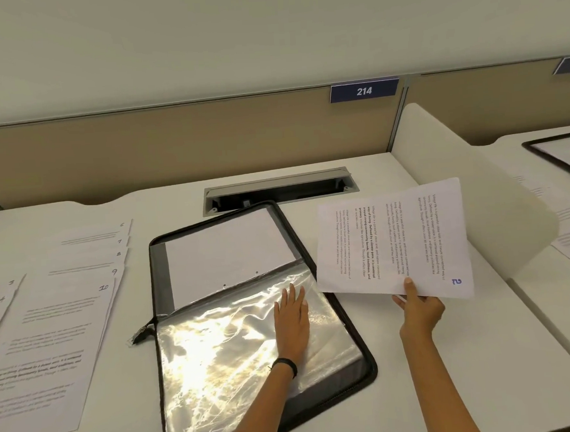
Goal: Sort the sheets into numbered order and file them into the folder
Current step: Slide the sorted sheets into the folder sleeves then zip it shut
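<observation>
The open zip folder [160, 277] lies mid-table [404, 392]. The left hand [292, 322] is laid flat on its clear plastic sleeves [218, 346], fingers [293, 295] straight and close together. The sheet numbered 2 [392, 239] is held over the folder's right edge, pinched at its near edge by the right hand [419, 307]. Other numbered sheets [50, 330] are fanned out at the left.

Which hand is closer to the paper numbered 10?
Left. The left hand rests on the folder beside sheet 10; the right hand holds sheet 2 farther right.
</observation>
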